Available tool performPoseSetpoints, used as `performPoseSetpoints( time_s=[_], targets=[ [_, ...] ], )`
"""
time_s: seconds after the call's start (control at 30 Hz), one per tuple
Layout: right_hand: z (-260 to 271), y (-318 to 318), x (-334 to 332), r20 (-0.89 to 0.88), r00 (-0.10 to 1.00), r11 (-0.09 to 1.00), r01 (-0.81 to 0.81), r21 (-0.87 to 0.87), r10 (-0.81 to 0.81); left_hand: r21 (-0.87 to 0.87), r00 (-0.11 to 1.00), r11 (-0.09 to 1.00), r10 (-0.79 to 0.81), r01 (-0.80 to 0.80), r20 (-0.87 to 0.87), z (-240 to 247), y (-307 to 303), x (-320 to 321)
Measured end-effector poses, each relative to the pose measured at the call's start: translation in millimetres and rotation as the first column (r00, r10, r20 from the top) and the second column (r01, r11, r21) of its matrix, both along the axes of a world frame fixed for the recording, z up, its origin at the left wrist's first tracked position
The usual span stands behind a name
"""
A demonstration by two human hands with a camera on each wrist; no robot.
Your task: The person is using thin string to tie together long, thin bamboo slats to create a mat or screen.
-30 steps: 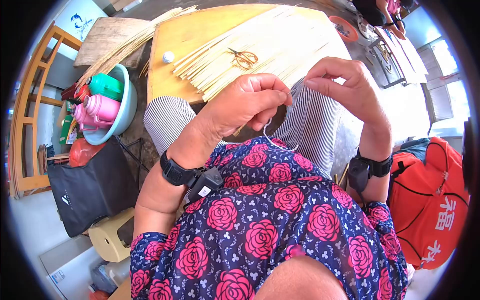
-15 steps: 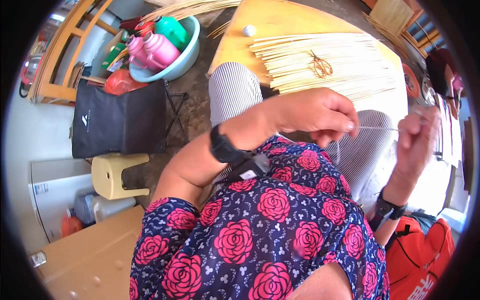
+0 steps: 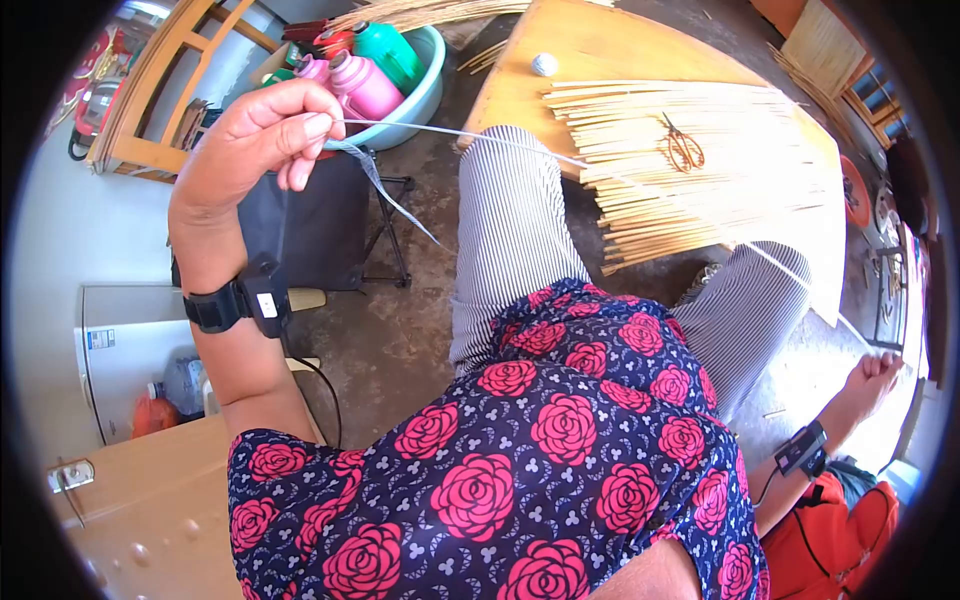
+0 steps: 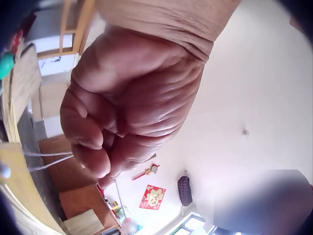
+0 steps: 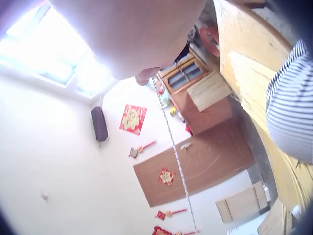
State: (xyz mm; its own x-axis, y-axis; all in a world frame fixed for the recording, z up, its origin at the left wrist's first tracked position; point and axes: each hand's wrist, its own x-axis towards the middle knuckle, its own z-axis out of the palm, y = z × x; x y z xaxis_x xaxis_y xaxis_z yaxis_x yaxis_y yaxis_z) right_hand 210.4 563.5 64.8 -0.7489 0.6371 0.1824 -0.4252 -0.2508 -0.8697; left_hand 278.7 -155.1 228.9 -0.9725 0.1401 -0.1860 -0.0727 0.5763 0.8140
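A thin pale string (image 3: 440,129) runs taut across the head view, passing over the lap and the strips on the table. At its left end my left hand (image 3: 262,140) pinches it between thumb and fingers, with a loose tail (image 3: 388,194) hanging below. My right hand (image 3: 864,388), far out at the right edge, has its fingers curled round the other end. In the right wrist view the string (image 5: 179,169) looks twisted and leads away from the right hand (image 5: 144,76). The left hand (image 4: 132,98) fills much of the left wrist view.
Flat straw-coloured strips (image 3: 640,215) lie on the yellow table (image 3: 630,52), with scissors (image 3: 684,150) on top and a small white ball (image 3: 544,65) near the corner. Behind the left hand, a blue basin (image 3: 432,85) holds pink and green flasks. A red bag (image 3: 840,540) sits at lower right.
The hands were close together over the lap and have moved wide apart, left hand to the left and right hand to the right, drawing the string out long. The head view has turned.
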Motion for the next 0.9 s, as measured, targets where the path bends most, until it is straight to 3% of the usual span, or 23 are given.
performPoseSetpoints(
  time_s=[0.07,0.1,0.37,0.4,0.47,0.53,0.63,0.7,0.73,0.83,0.87,0.9],
  targets=[
    [-25.9,22.7,2.4,0.130,0.953,0.956,0.284,-0.069,-0.273,-0.090,1.000,0.996,0.025,-0.024,0.011,4.6,-11.3,0.4],
    [-36.1,32.4,8.1,0.157,0.932,0.937,0.342,-0.072,-0.328,-0.120,0.999,0.992,0.035,-0.036,-0.004,4.5,-15.4,0.1],
    [-42.7,0.6,47.6,0.256,0.809,0.847,0.524,0.093,-0.529,-0.167,0.994,0.980,0.106,-0.106,-0.007,-14.0,-31.0,-12.1],
    [-37.3,-13.4,50.4,0.245,0.831,0.866,0.486,0.118,-0.500,-0.171,0.993,0.978,0.117,-0.120,-0.029,-14.7,-29.3,-15.5],
    [-41.4,-2.6,49.5,0.317,0.923,0.974,0.184,0.133,-0.218,-0.174,0.994,0.980,0.093,-0.101,-0.050,-12.6,-18.4,-19.2],
    [-36.9,-16.3,51.3,0.428,0.900,0.968,-0.179,0.176,0.088,-0.160,0.994,0.986,0.029,-0.046,-0.102,-7.8,1.9,-22.7],
    [-14.7,-82.2,57.7,0.693,0.702,0.765,-0.532,0.363,0.160,-0.137,0.992,0.991,-0.017,-0.001,-0.127,-8.8,29.7,-29.2],
    [4.5,-92.1,52.6,0.895,0.421,0.514,-0.806,0.294,0.147,-0.148,0.992,0.989,-0.023,0.004,-0.126,-10.3,48.3,-30.9],
    [0.1,-82.8,49.2,0.926,0.340,0.421,-0.873,0.245,0.166,-0.213,0.990,0.977,-0.049,0.020,-0.133,-13.2,53.1,-33.0],
    [3.1,-99.9,47.3,0.832,0.480,0.285,-0.869,0.406,0.280,-0.112,0.969,0.979,-0.188,0.171,-0.158,-16.4,86.6,-37.6],
    [10.7,-112.6,43.5,0.766,0.605,0.298,-0.788,0.539,0.218,-0.180,0.947,0.958,-0.255,0.221,-0.194,-20.1,97.5,-40.6],
    [20.6,-119.7,34.3,0.773,0.628,0.356,-0.746,0.563,0.092,-0.168,0.926,0.948,-0.302,0.269,-0.227,-21.4,112.7,-44.0]
  ],
)
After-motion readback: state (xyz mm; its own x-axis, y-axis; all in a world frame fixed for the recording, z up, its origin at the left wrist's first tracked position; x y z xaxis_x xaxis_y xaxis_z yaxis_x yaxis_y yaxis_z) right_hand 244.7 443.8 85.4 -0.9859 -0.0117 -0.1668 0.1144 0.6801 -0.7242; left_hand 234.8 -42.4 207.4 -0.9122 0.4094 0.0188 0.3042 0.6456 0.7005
